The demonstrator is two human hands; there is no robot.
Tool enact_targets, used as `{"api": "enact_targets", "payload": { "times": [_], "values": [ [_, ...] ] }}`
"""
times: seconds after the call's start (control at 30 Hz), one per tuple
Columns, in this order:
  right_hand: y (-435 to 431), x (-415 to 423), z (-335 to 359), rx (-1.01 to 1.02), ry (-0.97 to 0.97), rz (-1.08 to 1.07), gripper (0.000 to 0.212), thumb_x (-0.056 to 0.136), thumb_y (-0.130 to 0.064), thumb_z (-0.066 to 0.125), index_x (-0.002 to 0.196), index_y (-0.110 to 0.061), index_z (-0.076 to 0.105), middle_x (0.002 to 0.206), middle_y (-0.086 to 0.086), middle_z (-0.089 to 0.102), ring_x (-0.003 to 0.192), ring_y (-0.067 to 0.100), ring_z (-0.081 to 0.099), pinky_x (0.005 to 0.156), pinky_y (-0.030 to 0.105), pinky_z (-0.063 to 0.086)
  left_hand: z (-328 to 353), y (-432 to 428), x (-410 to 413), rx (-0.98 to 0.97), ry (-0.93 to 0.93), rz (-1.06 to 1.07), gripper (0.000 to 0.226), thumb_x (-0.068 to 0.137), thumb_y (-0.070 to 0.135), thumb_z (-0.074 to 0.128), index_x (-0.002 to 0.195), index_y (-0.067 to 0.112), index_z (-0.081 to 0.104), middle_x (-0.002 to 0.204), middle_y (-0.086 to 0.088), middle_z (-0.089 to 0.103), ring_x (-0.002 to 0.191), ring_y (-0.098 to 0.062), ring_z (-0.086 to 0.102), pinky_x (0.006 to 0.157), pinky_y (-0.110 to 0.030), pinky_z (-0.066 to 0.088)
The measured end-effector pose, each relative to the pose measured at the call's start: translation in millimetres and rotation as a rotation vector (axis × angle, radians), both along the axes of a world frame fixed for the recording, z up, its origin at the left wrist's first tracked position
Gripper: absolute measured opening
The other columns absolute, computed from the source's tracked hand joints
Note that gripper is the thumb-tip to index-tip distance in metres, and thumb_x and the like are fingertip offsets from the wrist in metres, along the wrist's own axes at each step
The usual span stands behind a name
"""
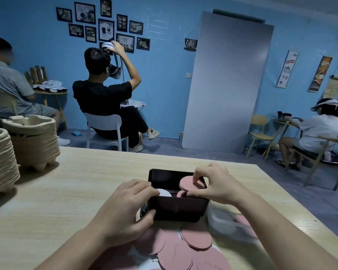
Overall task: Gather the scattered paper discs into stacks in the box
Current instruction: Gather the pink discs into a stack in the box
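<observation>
A dark rectangular box [176, 210] stands on the wooden table in front of me. My left hand [127, 207] grips its near left corner, fingers over the rim beside a white disc [165, 192] inside. My right hand [213, 182] pinches a tilted stack of pink discs [187, 183] over the box's right side, above another pink stack [181, 194] inside. Several loose pink discs [195, 240] lie scattered on the table near me, below the box.
A clear plastic lid or container [228, 225] lies right of the box. Two tall stacks of pulp cup trays [33, 143] stand at the table's left. People sit on chairs beyond the table; a grey board [226, 80] leans on the blue wall.
</observation>
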State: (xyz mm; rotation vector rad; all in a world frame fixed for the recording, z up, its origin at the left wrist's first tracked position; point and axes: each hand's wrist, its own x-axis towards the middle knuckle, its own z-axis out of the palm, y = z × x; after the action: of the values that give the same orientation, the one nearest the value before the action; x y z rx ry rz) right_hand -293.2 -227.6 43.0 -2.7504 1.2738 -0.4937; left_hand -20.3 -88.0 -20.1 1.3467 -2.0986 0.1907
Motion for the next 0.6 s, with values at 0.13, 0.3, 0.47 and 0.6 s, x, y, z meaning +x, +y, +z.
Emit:
{"api": "enact_targets", "payload": {
  "times": [0.13,0.3,0.47,0.6],
  "values": [
    [1,0,2,0.003,0.023,-0.025,0.057,0.064,-0.080,0.066,0.091,-0.030,0.066,0.092,-0.011,0.067,0.102,0.010,0.045,0.090,0.031,0.035,2,2,0,0.012,-0.015,-0.002,0.038,0.083,0.039,0.062,0.121,0.030,0.064,0.120,0.018,0.063,0.121,-0.011,0.057,0.101,-0.028,0.039],
    [1,-4,0,0.017,-0.008,-0.002,0.061,0.063,-0.089,0.054,0.089,-0.035,0.065,0.099,-0.017,0.068,0.106,0.008,0.049,0.100,0.038,0.042,6,7,3,0.044,-0.009,-0.024,0.046,0.086,0.040,0.060,0.131,0.032,0.061,0.134,0.021,0.059,0.130,-0.003,0.051,0.108,-0.021,0.034],
    [12,-13,-1,-0.124,-0.202,0.074,0.026,0.086,-0.064,0.057,0.076,-0.040,0.055,0.084,-0.020,0.067,0.093,0.008,0.057,0.092,0.045,0.047,13,23,16,0.014,0.038,-0.036,0.041,0.092,0.040,0.058,0.132,0.034,0.059,0.139,0.025,0.053,0.133,0.002,0.047,0.109,-0.020,0.036],
    [44,-5,2,-0.225,-0.284,0.214,0.020,0.092,-0.049,0.062,0.082,-0.032,0.063,0.084,-0.017,0.066,0.088,0.012,0.060,0.085,0.042,0.048,18,42,41,-0.007,0.063,0.012,0.026,0.093,0.039,0.058,0.118,0.034,0.063,0.119,0.026,0.058,0.115,0.000,0.056,0.095,-0.024,0.045]
  ]
}}
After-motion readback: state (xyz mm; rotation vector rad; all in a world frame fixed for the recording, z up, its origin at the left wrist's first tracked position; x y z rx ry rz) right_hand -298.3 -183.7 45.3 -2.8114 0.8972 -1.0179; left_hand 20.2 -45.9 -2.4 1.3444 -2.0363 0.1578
